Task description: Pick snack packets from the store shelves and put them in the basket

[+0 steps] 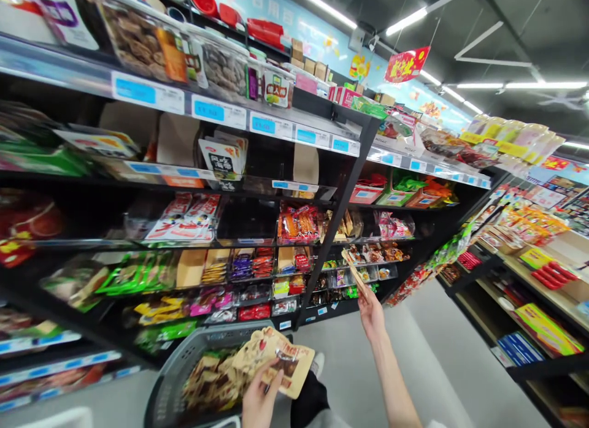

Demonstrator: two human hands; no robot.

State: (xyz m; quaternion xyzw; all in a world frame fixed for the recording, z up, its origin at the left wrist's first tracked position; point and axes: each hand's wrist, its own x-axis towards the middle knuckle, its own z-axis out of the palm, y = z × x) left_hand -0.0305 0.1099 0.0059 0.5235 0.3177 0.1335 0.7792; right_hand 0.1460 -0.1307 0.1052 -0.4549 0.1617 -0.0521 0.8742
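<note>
My left hand (264, 394) is closed on a tan snack pouch (299, 368) with a dark picture on its front. It is held over the right side of a grey plastic basket (163, 360), where more snack packs (209, 379) in tan and green lie heaped. Out to the right, my right hand (369, 308) pinches another tan snack pouch (353, 270), turned nearly edge-on to me. That pouch is raised in front of the lower shelf compartments, beside the dark shelf upright (343, 216). Whether it touches the shelf, I cannot tell.
Black shelving with clear bins of wrapped snacks (299, 224) runs along the left and centre. Jars (225, 66) stand on its upper ledge, above price tags (218, 112). Another shelf unit (529, 330) lines the right side, across a grey floor (418, 366).
</note>
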